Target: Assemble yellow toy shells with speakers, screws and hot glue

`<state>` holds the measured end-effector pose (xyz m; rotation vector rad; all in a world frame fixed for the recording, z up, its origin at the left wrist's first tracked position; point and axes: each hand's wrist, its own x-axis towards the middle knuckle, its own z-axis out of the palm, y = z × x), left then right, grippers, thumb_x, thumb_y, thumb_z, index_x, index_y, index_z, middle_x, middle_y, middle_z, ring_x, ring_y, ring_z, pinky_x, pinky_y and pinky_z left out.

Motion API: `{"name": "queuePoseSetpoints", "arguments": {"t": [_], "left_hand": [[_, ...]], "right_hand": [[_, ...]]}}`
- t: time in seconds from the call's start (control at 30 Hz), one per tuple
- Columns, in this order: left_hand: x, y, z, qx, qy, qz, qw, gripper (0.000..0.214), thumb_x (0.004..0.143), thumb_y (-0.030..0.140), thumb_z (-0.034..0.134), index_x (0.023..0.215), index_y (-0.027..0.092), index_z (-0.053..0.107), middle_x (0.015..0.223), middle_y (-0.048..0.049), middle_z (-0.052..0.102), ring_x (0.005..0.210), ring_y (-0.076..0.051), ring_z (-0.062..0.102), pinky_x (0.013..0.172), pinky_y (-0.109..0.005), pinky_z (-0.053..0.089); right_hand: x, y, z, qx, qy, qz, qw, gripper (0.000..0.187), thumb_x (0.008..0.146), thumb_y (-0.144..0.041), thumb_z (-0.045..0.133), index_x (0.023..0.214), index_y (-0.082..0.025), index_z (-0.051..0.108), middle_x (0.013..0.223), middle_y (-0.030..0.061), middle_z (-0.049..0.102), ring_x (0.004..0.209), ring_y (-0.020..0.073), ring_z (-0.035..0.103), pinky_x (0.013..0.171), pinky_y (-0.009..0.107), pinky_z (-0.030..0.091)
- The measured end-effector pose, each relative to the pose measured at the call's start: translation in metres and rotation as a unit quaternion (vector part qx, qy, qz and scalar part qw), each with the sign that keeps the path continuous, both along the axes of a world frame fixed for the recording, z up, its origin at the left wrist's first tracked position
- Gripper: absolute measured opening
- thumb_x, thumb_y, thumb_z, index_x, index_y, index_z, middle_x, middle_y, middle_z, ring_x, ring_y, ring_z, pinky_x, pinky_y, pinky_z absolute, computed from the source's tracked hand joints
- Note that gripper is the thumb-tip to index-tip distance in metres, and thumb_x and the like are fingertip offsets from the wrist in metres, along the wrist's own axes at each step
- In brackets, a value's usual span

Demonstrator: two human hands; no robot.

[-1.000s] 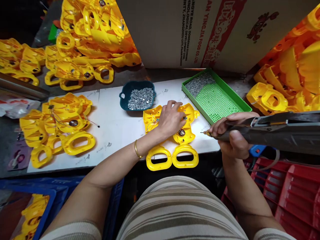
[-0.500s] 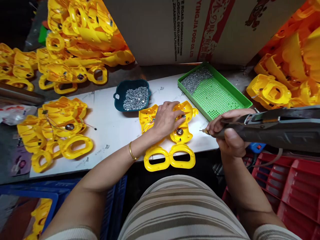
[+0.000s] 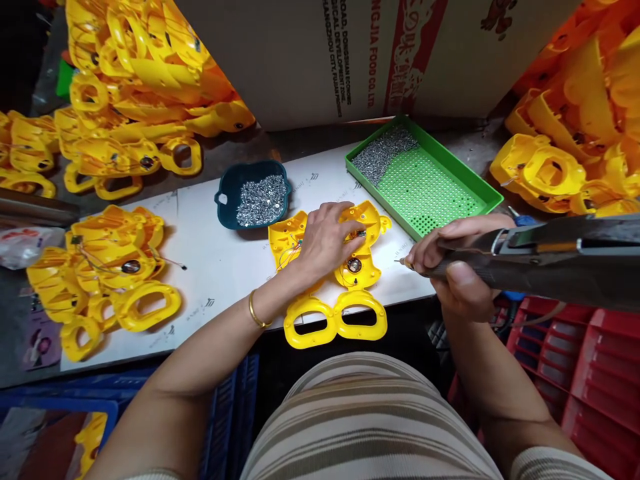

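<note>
one cam strapped to my head, looking forward and down over my striped shirt (image 3: 365, 420), pretty close to the white work board (image 3: 225, 260), my arms coming in from the bottom, no second view

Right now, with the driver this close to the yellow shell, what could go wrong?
The left hand lies flat on the yellow shell, fingers near the exposed wires; the driver tip in the right hand could slip onto them. The shell's handles overhang the table edge, so pressure might tip it.

White worktop (image 3: 220, 260) backed by a printed cardboard box (image 3: 300, 53)
</note>
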<state>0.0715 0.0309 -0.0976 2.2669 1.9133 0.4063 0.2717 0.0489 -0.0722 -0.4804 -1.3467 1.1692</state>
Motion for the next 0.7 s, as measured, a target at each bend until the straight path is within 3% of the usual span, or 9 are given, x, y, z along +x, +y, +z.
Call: {"name": "queuePoseSetpoints", "arguments": {"t": [0.17, 0.43, 0.7], "left_hand": [[-0.0001, 0.0003, -0.0021, -0.004, -0.008, -0.007, 1.0, 0.02, 0.087, 0.039, 0.066, 0.104, 0.03, 0.073, 0.132, -0.0086, 0.058, 0.117, -0.03, 0.052, 0.094, -0.049, 0.039], [0.0007, 0.0003, 0.0006, -0.018, -0.018, -0.01, 1.0, 0.019, 0.088, 0.037, 0.064, 0.104, 0.028, 0.071, 0.136, -0.0088, 0.055, 0.124, -0.03, 0.049, 0.102, -0.052, 0.033], [0.001, 0.0018, 0.0024, -0.027, -0.034, -0.021, 0.999, 0.019, 0.088, 0.036, 0.063, 0.103, 0.027, 0.072, 0.135, -0.0094, 0.056, 0.125, -0.03, 0.049, 0.1, -0.052, 0.033]], "right_hand": [[0.0024, 0.0015, 0.0019, -0.007, -0.004, 0.006, 1.0, 0.028, 0.076, -0.037, 0.068, 0.104, -0.034, 0.063, 0.063, -0.0037, 0.054, 0.047, 0.0171, 0.054, 0.043, 0.038, 0.05], [0.0012, 0.0049, -0.0006, 0.012, 0.002, 0.015, 1.0, 0.026, 0.078, -0.039, 0.067, 0.103, -0.033, 0.064, 0.052, -0.0056, 0.051, 0.041, 0.0167, 0.05, 0.041, 0.036, 0.049], [0.0042, 0.0048, -0.0026, 0.002, -0.007, 0.026, 1.0, 0.028, 0.078, -0.042, 0.067, 0.105, -0.035, 0.064, 0.056, -0.0042, 0.055, 0.044, 0.0186, 0.051, 0.043, 0.039, 0.048]]}}
